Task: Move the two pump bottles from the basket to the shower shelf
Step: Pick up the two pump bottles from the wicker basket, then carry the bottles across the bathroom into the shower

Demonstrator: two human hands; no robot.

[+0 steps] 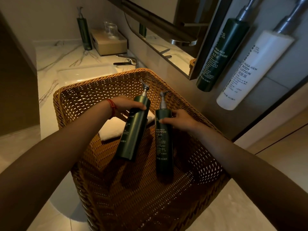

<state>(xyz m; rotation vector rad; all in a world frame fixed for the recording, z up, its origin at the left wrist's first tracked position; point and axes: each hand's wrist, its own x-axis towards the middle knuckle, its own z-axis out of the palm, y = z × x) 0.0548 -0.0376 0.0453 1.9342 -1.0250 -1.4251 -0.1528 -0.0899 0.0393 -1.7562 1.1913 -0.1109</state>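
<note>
A big woven wicker basket fills the middle of the view. Over it I hold two dark green pump bottles. My left hand grips the upper body of the left bottle, which leans to the right. My right hand grips the upper body of the shampoo bottle, which stands nearly upright. Both silver pumps point away from me. A folded white towel lies in the basket behind the left bottle. No shower shelf is visible.
A marble counter with a sink and tap lies beyond the basket. A green pump bottle, a tissue box and a glass stand at the back. Hand wash and body lotion bottles hang on the right wall.
</note>
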